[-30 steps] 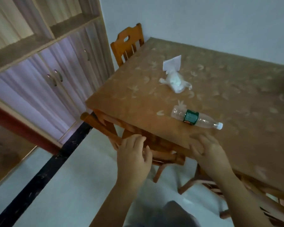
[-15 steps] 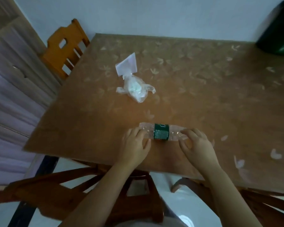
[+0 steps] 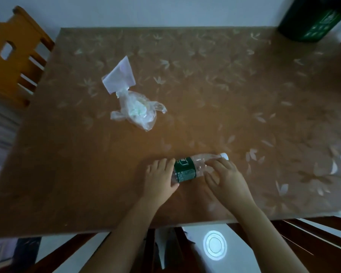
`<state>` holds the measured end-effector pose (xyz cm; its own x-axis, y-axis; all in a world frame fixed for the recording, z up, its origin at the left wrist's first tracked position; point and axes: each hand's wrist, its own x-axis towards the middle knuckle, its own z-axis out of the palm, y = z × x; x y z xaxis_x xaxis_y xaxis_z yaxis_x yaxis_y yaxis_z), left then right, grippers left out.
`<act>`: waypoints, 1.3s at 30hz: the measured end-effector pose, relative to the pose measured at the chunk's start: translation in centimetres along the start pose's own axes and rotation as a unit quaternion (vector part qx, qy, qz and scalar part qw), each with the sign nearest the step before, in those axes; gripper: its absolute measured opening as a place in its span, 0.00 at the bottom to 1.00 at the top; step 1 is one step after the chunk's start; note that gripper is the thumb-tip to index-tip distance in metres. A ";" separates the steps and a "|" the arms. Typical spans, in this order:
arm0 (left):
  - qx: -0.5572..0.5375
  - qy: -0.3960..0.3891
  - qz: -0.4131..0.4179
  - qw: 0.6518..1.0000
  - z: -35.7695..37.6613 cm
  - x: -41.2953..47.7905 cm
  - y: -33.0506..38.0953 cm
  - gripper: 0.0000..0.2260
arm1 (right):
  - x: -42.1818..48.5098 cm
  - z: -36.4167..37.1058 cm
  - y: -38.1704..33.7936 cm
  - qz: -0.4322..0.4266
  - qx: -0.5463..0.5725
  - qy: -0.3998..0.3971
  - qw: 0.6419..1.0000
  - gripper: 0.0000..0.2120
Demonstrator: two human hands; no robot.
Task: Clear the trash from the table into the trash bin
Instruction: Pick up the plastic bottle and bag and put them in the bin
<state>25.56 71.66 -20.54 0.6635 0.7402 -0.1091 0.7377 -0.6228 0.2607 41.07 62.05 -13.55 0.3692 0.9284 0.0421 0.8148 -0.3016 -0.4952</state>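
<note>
A clear plastic bottle (image 3: 187,169) with a green label and white cap lies on its side near the front edge of the brown patterned table (image 3: 224,95). My left hand (image 3: 159,178) wraps around the bottle's base end. My right hand (image 3: 224,177) grips its neck end, just short of the cap. Farther back on the left lie a knotted clear plastic bag (image 3: 138,111) and a folded white paper (image 3: 119,77), touching each other. A dark green trash bin (image 3: 311,18) stands at the table's far right corner, partly cut off by the frame.
An orange wooden chair (image 3: 12,52) stands at the table's left side. Dark wooden chair frames (image 3: 313,243) sit under the front edge, over a white floor. A wall runs behind the table.
My view has swung from the left end of the table toward its middle. Both hands went from the table's edge onto the bottle and closed on it, which is now turned slightly.
</note>
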 end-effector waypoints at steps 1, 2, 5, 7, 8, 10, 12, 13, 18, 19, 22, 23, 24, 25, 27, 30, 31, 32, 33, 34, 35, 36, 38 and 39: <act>-0.011 0.005 -0.010 1.000 0.1 -0.2 -0.3 0.31 | 0.1 0.2 -0.4 -0.006 0.002 0.001 1.000 0.15; -0.023 0.009 -0.022 0.999 0.1 -0.4 -0.6 0.31 | 0.1 0.3 -0.7 -0.013 0.005 0.002 1.000 0.17; -0.052 0.035 -0.063 0.996 -0.2 -1.4 -2.2 0.31 | 0.6 0.8 -2.0 -0.032 0.007 -0.002 0.999 0.15; -0.069 0.061 -0.091 0.992 -0.7 -2.2 -3.8 0.31 | 1.1 1.3 -3.0 -0.050 0.009 -0.004 0.999 0.14; -0.074 0.074 -0.106 0.989 -1.1 -2.7 -4.7 0.32 | 1.5 1.5 -3.5 -0.061 0.012 -0.005 0.998 0.15; -0.077 0.096 -0.140 0.983 -2.1 -3.8 -6.3 0.33 | 2.2 2.1 -4.6 -0.081 0.017 -0.010 0.997 0.15; -0.080 0.127 -0.173 0.973 -3.2 -5.1 -8.1 0.33 | 3.2 3.0 -5.6 -0.091 0.020 -0.023 0.995 0.13; -0.081 0.143 -0.189 0.968 -3.7 -5.7 -8.9 0.33 | 3.8 3.5 -6.0 -0.096 0.020 -0.030 0.995 0.13; -0.089 0.196 -0.288 0.933 -6.1 -9.1 -12.5 0.33 | 7.4 6.9 -8.1 -0.142 0.024 -0.064 0.987 0.10; -0.089 0.205 -0.307 0.925 -6.4 -9.7 -13.1 0.33 | 8.3 7.6 -8.6 -0.151 0.024 -0.067 0.986 0.11; -0.103 0.222 -0.363 0.899 -6.9 -11.0 -14.6 0.33 | 11.4 9.5 -10.0 -0.157 0.028 -0.074 0.984 0.14; -0.105 0.228 -0.376 0.892 -6.9 -11.2 -15.1 0.32 | 12.6 10.1 -10.3 -0.158 0.026 -0.073 0.984 0.15; -0.104 0.235 -0.386 0.886 -6.9 -11.4 -15.5 0.32 | 13.7 10.8 -10.6 -0.161 0.028 -0.070 0.984 0.16; -0.102 0.239 -0.393 0.882 -7.0 -11.4 -15.8 0.32 | 14.8 11.4 -10.9 -0.161 0.036 -0.064 0.984 0.17; -0.100 0.243 -0.399 0.878 -7.1 -11.3 -16.4 0.32 | 17.0 12.4 -11.6 -0.151 0.060 -0.047 0.986 0.18; -0.092 0.247 -0.397 0.879 -7.2 -11.1 -17.2 0.32 | 19.8 13.7 -12.4 -0.114 0.074 -0.025 0.990 0.21; -0.092 0.251 -0.395 0.879 -7.2 -11.0 -17.4 0.32 | 20.6 14.1 -12.5 -0.109 0.064 -0.018 0.992 0.22; -0.093 0.255 -0.391 0.880 -7.2 -10.9 -17.6 0.31 | 21.4 14.6 -12.5 -0.107 0.051 -0.015 0.993 0.23; -0.094 0.258 -0.387 0.880 -7.2 -10.8 -17.7 0.31 | 21.9 15.1 -12.4 -0.101 0.039 -0.019 0.994 0.23; -0.096 0.262 -0.385 0.880 -7.2 -10.7 -17.8 0.31 | 22.4 15.5 -12.4 -0.085 0.031 -0.032 0.995 0.24; -0.099 0.265 -0.384 0.879 -7.2 -10.7 -17.8 0.30 | 22.6 15.9 -12.4 -0.065 0.023 -0.046 0.997 0.24; -0.101 0.267 -0.383 0.878 -7.2 -10.7 -17.8 0.30 | 22.7 16.2 -12.5 -0.051 0.013 -0.057 0.997 0.24; -0.103 0.266 -0.383 0.879 -7.1 -10.7 -17.8 0.31 | 22.6 16.7 -12.4 -0.044 -0.008 -0.066 0.997 0.22; -0.105 0.264 -0.383 0.879 -7.1 -10.7 -17.7 0.31 | 22.4 16.9 -12.3 -0.044 -0.014 -0.066 0.997 0.21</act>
<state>4.53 76.56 -17.22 -0.2093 0.9710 0.1158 0.8670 0.1295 0.4812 31.75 90.24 -21.18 0.2345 0.9716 -0.0306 0.8544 -0.2211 -0.4703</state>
